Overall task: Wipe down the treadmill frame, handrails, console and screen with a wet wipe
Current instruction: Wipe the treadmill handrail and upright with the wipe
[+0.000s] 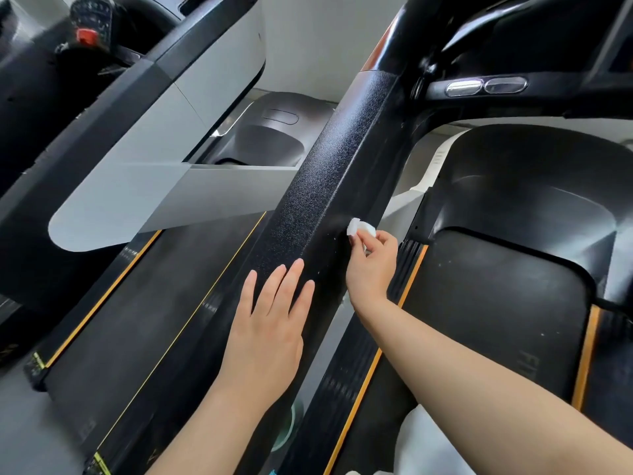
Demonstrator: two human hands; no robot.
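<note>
Presently on view — one treadmill upright (329,186), black with a pebbled texture, running diagonally from lower left up to the console area at upper right.

Item: right hand (371,265), fingers curled, pinching a small bunched white wet wipe (360,228) between thumb and fingertips. The wipe touches the smoother right-hand face of the upright, about halfway along its visible length. Pale specks dot that face around the wipe.

Item: left hand (270,323), fingers straight and slightly spread, lying flat against the textured face of the same upright, below and to the left of the wipe. It holds nothing.

Item: running belt (496,303), black, to the right of the upright, with an orange side strip (407,286) along its near edge and a dark motor hood (534,180) at its head.

Item: handrail grip (486,86) above, black, bearing two oval metal sensor plates side by side.

Item: neighbouring treadmill to the left — grey side panel (137,186), black deck (144,303) edged with thin yellow-orange lines, and a console with a red safety clip (87,35) at upper left.

Item: grey floor (20,423) at lower left.
</note>
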